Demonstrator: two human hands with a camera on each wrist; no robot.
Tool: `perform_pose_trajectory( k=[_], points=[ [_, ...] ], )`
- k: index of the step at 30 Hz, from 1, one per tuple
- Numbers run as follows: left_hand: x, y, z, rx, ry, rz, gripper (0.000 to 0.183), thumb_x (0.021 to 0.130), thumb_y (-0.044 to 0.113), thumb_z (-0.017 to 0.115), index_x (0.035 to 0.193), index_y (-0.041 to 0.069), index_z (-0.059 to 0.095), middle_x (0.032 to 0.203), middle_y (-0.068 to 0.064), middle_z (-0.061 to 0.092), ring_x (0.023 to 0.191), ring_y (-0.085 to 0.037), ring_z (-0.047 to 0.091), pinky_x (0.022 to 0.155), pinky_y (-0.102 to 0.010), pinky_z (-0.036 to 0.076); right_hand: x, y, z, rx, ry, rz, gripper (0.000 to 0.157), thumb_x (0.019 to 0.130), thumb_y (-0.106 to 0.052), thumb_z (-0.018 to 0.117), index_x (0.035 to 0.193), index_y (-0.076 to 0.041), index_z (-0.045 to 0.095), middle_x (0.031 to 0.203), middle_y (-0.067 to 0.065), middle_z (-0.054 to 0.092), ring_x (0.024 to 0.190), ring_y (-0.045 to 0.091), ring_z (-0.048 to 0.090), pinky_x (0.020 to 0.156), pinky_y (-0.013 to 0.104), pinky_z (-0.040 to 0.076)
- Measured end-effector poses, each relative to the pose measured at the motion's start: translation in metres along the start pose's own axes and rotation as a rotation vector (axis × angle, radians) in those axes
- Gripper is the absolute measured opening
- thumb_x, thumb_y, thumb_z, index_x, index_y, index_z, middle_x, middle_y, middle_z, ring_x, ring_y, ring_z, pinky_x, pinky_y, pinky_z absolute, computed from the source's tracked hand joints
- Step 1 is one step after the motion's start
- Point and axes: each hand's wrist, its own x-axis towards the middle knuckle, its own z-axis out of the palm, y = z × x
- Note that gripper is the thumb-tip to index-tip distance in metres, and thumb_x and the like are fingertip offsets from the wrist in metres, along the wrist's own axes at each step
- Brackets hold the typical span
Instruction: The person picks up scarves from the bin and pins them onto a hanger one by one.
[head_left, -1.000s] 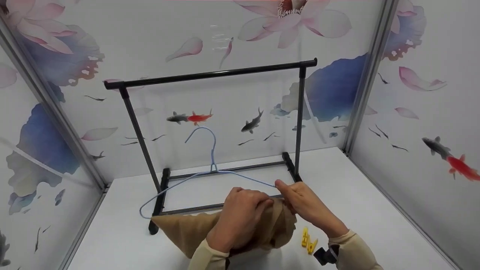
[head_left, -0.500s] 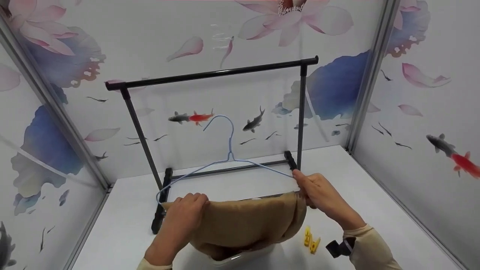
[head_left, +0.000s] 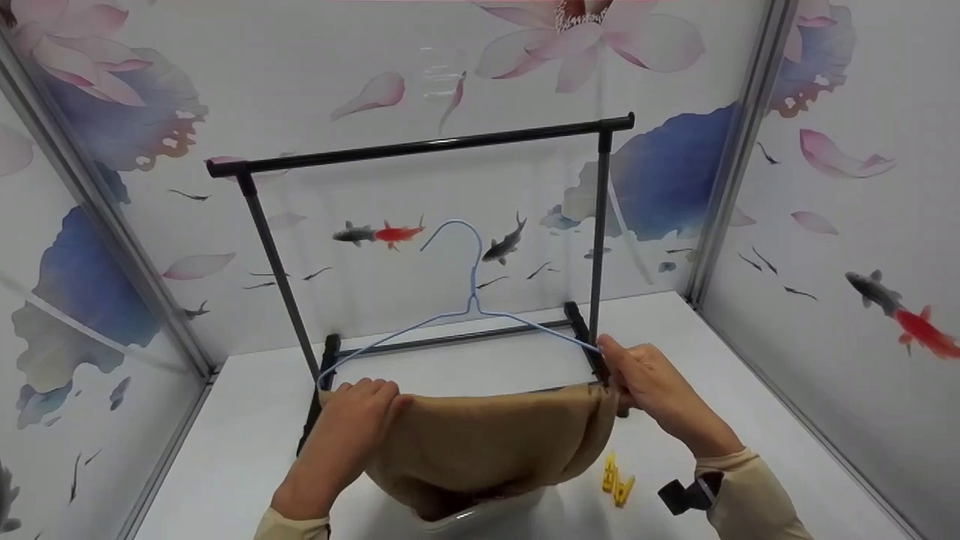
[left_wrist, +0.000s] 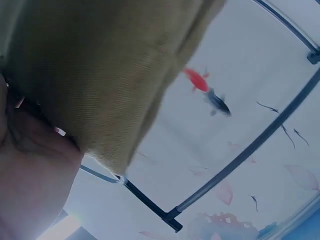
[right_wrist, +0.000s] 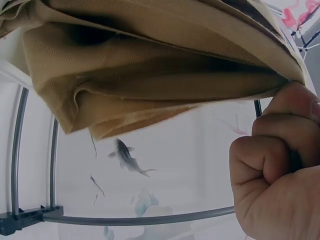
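A light-blue wire hanger [head_left: 474, 279] stands upright, hook at the top, in the head view. Brown cloth [head_left: 495, 435] hangs spread along its lower side, sagging in folds underneath. My left hand [head_left: 349, 431] grips the cloth's upper edge near the hanger's left corner. At the other end, my right hand [head_left: 664, 394] pinches the hanger's right corner together with the cloth. The right wrist view shows curled fingers [right_wrist: 265, 155] at a corner of the layered cloth [right_wrist: 165, 85]. In the left wrist view cloth [left_wrist: 110, 75] hides most of the left fingers.
Behind the hanger stands a black garment rack [head_left: 420, 152] on the white table [head_left: 750, 420]. Two yellow clothespins [head_left: 621, 491] lie right of the cloth. Under the cloth shows the rim of a white container [head_left: 465, 517]. Printed panels [head_left: 862, 225] enclose the table.
My left hand has moved left along the cloth, spreading it out along the hanger. The hanger, with my right hand on it, has risen and shifted right.
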Motion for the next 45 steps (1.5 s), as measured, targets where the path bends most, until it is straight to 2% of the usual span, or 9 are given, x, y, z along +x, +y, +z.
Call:
perform_pose_trajectory(
  k=[4, 8, 15, 21, 26, 31, 35, 41, 45],
  points=[
    [-0.001, 0.005, -0.001, -0.033, 0.028, -0.025, 0.02, 0.102, 0.035, 0.063, 0.094, 0.017, 0.067, 0.086, 0.004, 0.066, 0.086, -0.016, 0.062, 0.087, -0.041, 0.051, 0.001, -0.002, 0.0, -0.004, -0.006, -0.001, 0.067, 0.11, -0.044, 0.043, 0.067, 0.007, 0.036, 0.057, -0.002, 0.038, 0.05, 0.01, 0.037, 0.048, 0.021, 0.029],
    [0.007, 0.024, 0.004, -0.111, 0.07, 0.064, 0.027, 0.099, 0.041, 0.067, 0.109, 0.016, 0.072, 0.099, 0.003, 0.072, 0.099, -0.016, 0.067, 0.096, -0.046, 0.05, 0.002, -0.004, 0.005, 0.01, 0.016, -0.015, 0.068, 0.11, -0.042, 0.045, 0.066, 0.009, 0.036, 0.055, -0.002, 0.038, 0.049, 0.01, 0.036, 0.046, 0.021, 0.026],
    [0.022, 0.048, 0.016, -0.186, 0.056, 0.146, 0.013, 0.098, 0.022, 0.07, 0.107, 0.015, 0.076, 0.091, 0.005, 0.073, 0.084, -0.011, 0.067, 0.081, -0.036, 0.056, 0.006, -0.003, 0.017, 0.027, 0.009, -0.011, 0.067, 0.108, -0.046, 0.046, 0.063, 0.003, 0.037, 0.056, -0.003, 0.036, 0.049, 0.01, 0.033, 0.046, 0.021, 0.025],
    [0.019, 0.037, 0.012, -0.123, 0.108, 0.163, 0.022, 0.096, 0.034, 0.072, 0.109, 0.017, 0.074, 0.096, 0.005, 0.075, 0.091, -0.013, 0.069, 0.089, -0.046, 0.052, 0.005, -0.002, 0.011, 0.021, 0.035, -0.017, 0.063, 0.108, -0.045, 0.046, 0.062, -0.004, 0.04, 0.057, -0.003, 0.037, 0.05, 0.01, 0.035, 0.047, 0.021, 0.028],
    [0.009, 0.016, 0.008, -0.046, 0.166, 0.131, 0.013, 0.093, 0.025, 0.076, 0.103, 0.018, 0.075, 0.089, 0.008, 0.073, 0.084, -0.011, 0.067, 0.085, -0.043, 0.053, 0.005, -0.004, 0.002, 0.0, 0.036, -0.06, 0.062, 0.11, -0.041, 0.044, 0.061, -0.004, 0.038, 0.057, -0.002, 0.039, 0.05, 0.009, 0.037, 0.047, 0.02, 0.028],
    [0.005, 0.004, 0.004, -0.055, 0.434, 0.122, 0.023, 0.1, 0.029, 0.068, 0.111, 0.01, 0.075, 0.105, -0.004, 0.073, 0.103, -0.024, 0.065, 0.093, -0.047, 0.05, 0.004, -0.005, -0.001, -0.014, 0.033, -0.062, 0.064, 0.11, -0.041, 0.043, 0.063, 0.001, 0.037, 0.057, -0.001, 0.039, 0.05, 0.009, 0.037, 0.048, 0.02, 0.027],
    [0.005, -0.005, -0.007, -0.167, 0.621, -0.044, 0.043, 0.104, 0.037, 0.06, 0.126, 0.001, 0.066, 0.123, -0.017, 0.064, 0.119, -0.037, 0.055, 0.101, -0.054, 0.04, 0.005, -0.006, -0.004, -0.002, 0.031, -0.079, 0.065, 0.111, -0.039, 0.043, 0.064, 0.005, 0.036, 0.056, -0.002, 0.039, 0.05, 0.009, 0.036, 0.047, 0.02, 0.026],
    [0.012, -0.017, -0.021, -0.361, 0.376, -0.217, 0.018, 0.104, 0.015, 0.061, 0.114, 0.003, 0.07, 0.096, -0.007, 0.068, 0.085, -0.019, 0.06, 0.08, -0.037, 0.052, 0.008, -0.009, -0.008, 0.031, 0.037, -0.086, 0.064, 0.11, -0.039, 0.044, 0.065, 0.005, 0.035, 0.057, -0.003, 0.037, 0.05, 0.01, 0.037, 0.048, 0.021, 0.03],
    [0.014, -0.023, -0.027, -0.438, 0.403, -0.238, 0.011, 0.102, 0.006, 0.061, 0.101, 0.003, 0.071, 0.08, -0.003, 0.064, 0.07, -0.013, 0.05, 0.064, -0.024, 0.044, 0.014, -0.007, -0.008, 0.072, 0.044, -0.084, 0.062, 0.11, -0.045, 0.042, 0.069, 0.001, 0.042, 0.061, -0.002, 0.04, 0.052, 0.01, 0.04, 0.049, 0.021, 0.032]
  ],
)
